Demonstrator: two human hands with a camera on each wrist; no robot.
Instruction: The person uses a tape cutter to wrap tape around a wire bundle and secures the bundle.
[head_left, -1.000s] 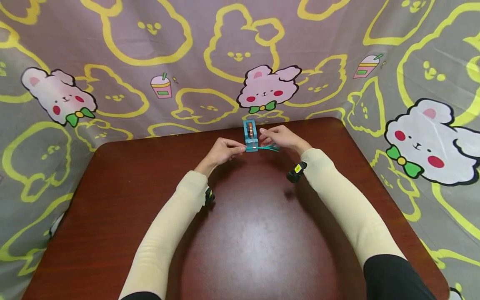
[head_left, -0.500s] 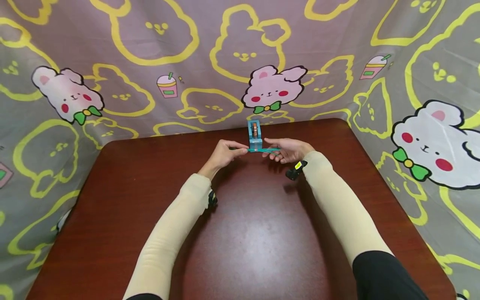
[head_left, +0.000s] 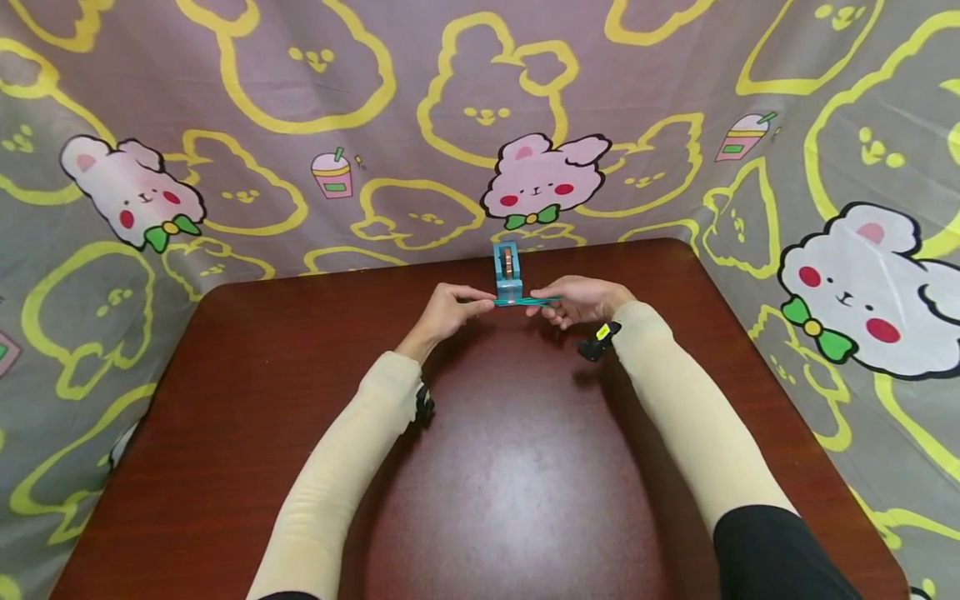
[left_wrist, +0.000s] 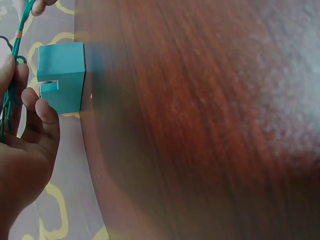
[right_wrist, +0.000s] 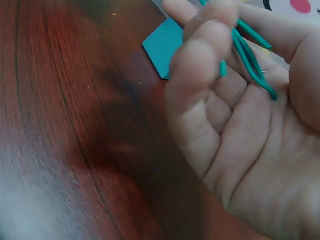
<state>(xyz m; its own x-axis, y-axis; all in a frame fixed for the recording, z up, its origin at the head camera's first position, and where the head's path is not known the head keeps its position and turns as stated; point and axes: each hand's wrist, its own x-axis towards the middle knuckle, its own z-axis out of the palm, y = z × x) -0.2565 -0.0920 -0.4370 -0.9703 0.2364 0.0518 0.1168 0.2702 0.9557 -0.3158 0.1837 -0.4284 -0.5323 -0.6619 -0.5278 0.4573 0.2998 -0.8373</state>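
Observation:
A thin bundle of green wires [head_left: 517,302] is stretched level between the hands, just before the front of a teal tape dispenser [head_left: 507,271]. My left hand [head_left: 444,314] pinches its left end between thumb and fingers; loose wire ends [left_wrist: 8,110] splay there in the left wrist view. A narrow orange-brown band [left_wrist: 19,34] circles the bundle between the hands. At the other end, my right hand [head_left: 581,300] grips the wires with thumb and fingertips. Several wire tips [right_wrist: 255,67] spread over its palm in the right wrist view, where the fingers partly hide the dispenser.
The dispenser, with an orange-brown tape roll [head_left: 507,262], stands at the far edge of a glossy dark-red wooden table [head_left: 487,467]. Patterned cloth [head_left: 405,100] hangs close behind it and along both sides.
My right hand has come down from beside the dispenser and taken hold of the wires' right end. The left hand keeps its pinch. Over the last half second hardly anything moved.

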